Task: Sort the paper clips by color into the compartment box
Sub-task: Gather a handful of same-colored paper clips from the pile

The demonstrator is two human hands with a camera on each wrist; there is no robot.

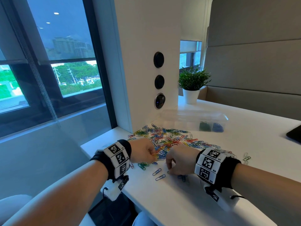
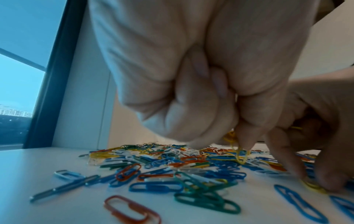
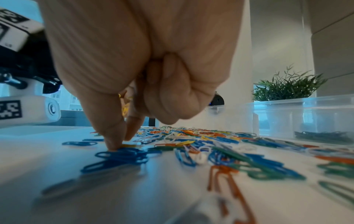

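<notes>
Box (image 1: pixel 193 119) dividers unclear (glare); dark object (image 1: pixel 294 136) cut off.

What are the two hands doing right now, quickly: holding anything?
Left hand: closed, pinching yellow paper clips above the pile.
Right hand: closed, yellow clips tucked in its curled fingers, fingertips down on the table.

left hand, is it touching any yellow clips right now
Touching. The left wrist view shows the left hand pinching yellow paper clips that dangle from its fingertips above the pile.
</notes>
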